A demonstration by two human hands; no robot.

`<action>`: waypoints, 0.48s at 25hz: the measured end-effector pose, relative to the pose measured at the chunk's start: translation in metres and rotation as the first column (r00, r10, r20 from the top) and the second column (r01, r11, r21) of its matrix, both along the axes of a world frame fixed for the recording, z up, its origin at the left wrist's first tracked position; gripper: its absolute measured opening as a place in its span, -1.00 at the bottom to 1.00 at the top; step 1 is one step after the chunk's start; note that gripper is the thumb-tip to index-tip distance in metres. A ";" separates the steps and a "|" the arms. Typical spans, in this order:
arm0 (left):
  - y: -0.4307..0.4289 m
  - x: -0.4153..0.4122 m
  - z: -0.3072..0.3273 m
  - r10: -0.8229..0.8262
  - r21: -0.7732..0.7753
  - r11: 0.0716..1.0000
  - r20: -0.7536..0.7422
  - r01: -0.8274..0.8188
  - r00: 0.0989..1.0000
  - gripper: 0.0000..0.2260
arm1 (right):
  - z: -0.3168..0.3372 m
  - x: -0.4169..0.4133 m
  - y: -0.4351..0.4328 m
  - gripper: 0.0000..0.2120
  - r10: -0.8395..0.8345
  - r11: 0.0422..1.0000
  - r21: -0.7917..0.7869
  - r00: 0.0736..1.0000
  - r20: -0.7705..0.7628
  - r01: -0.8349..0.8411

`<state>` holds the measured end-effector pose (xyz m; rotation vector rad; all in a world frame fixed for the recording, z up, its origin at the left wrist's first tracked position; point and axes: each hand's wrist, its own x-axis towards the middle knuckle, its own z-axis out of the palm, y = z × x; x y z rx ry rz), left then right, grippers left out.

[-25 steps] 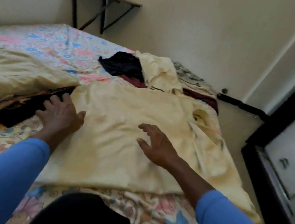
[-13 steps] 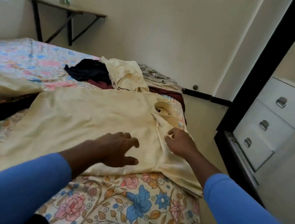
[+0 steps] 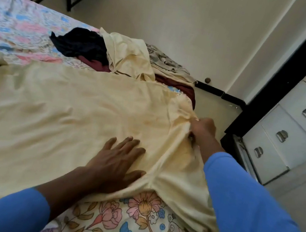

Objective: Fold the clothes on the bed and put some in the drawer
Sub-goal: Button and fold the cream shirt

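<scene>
Right, bed (image 3: 129, 229) first: floral sheet, with the cream garment (image 3: 56, 120) spread flat across the near half and its right part draping off the bed's edge. The unfolded pile (image 3: 125, 56) sits further back. The drawers (image 3: 286, 138) are off to the right and look closed. Left hand (image 3: 118, 162) lies flat on the cloth, fingers straight, pinning it. Right hand (image 3: 202, 128) has its fingers curled, pinching a bunched edge near the side. Fabric looks thin, light and limp, so it'll likely wrinkle and slide. Best taken at seams or corners, one hand anchoring while the other carries the fold over.
</scene>
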<state>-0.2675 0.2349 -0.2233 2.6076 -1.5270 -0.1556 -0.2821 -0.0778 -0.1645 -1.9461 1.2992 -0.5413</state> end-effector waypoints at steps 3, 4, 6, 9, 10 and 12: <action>0.000 0.001 -0.003 0.006 -0.048 0.999 0.006 -0.005 1.000 -0.30 | -0.011 -0.032 -0.032 -0.84 -0.242 0.942 0.284 0.948 0.205 0.179; 0.000 0.001 -0.003 0.001 -0.049 0.999 -0.007 -0.002 1.000 -0.30 | -0.016 -0.039 -0.034 -0.80 -0.226 0.937 0.309 0.956 0.185 0.162; 0.000 0.000 -0.004 -0.005 -0.055 0.998 -0.014 0.004 1.000 -0.30 | -0.024 -0.053 -0.024 -0.66 -0.106 0.935 0.351 0.988 0.117 0.059; 0.004 -0.007 0.002 -0.038 -0.104 0.994 0.027 0.041 0.999 -0.28 | -0.028 -0.080 0.000 -0.61 0.108 0.954 0.276 0.993 0.048 -0.117; 0.004 -0.010 0.004 -0.065 -0.107 0.992 0.030 0.068 0.997 -0.28 | -0.030 -0.087 0.002 -0.69 0.135 0.972 0.192 0.991 0.015 -0.135; 0.003 -0.020 0.010 -0.142 -0.052 0.988 0.014 0.143 0.990 -0.28 | -0.034 -0.102 0.006 -0.78 0.108 0.977 0.187 0.994 0.005 -0.107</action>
